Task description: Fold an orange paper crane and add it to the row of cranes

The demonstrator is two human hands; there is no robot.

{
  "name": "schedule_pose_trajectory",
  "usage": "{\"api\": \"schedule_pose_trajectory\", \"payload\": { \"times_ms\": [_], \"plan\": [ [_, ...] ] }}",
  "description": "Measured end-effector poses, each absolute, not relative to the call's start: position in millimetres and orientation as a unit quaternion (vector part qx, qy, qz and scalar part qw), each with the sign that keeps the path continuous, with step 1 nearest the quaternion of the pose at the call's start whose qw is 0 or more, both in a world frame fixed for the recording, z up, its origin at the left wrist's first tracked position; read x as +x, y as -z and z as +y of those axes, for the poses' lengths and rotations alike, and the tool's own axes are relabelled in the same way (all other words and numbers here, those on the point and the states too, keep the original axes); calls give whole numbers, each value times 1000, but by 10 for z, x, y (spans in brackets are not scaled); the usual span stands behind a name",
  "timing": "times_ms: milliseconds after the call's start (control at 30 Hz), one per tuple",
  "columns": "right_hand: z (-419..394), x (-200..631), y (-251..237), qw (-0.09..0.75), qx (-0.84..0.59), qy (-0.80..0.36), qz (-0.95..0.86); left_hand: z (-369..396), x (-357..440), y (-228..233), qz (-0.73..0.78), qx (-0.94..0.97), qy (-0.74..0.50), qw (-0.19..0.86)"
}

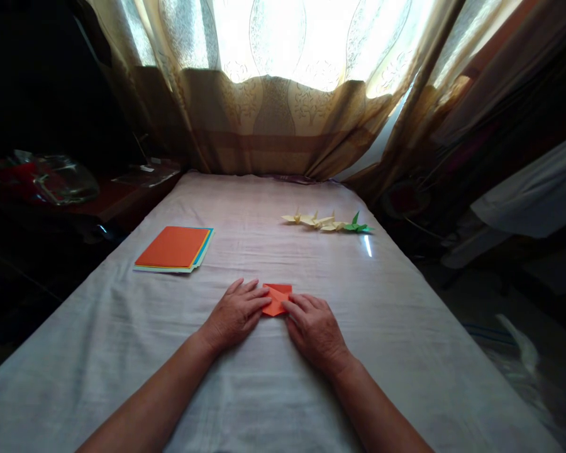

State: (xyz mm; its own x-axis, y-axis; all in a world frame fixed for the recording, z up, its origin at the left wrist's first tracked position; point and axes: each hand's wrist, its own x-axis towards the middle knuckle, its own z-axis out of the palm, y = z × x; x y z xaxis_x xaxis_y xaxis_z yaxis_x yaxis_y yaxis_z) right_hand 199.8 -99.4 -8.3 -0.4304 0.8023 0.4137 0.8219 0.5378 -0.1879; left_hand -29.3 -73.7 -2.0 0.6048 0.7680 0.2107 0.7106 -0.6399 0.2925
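Note:
A small folded piece of orange paper [277, 301] lies on the white cloth between my hands, with crossing creases and flaps on its upper face. My left hand [236, 314] rests at its left side, fingers stretched and spread, the tips of some on the paper's edge. At the right side, my right hand [317, 328] has its fingers bent together, with fingertips gripping the paper's edge; its thumb is partly hidden below them. Ahead and to the left sits a stack of square coloured paper [172, 247], orange on top.
Several folded paper cranes, cream ones [314, 219] and a green one [356, 225], stand in a row at the far right of the cloth-covered surface [245, 207]. A patterned curtain [264, 119] hangs beyond. A dark side table [117, 195] with clear plastic items stands left.

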Motion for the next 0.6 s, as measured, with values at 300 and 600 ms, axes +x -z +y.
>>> {"api": "schedule_pose_trajectory", "payload": {
  "times_ms": [300, 600],
  "plan": [
    [-1001, 1992, 181, 252, -505, 60, -823, -780, -268, -6, 414, 891, -178, 64],
    [-969, 2024, 191, 255, -579, 43, -773, -773, -253, -26, 397, 901, -165, 52]
  ]
}}
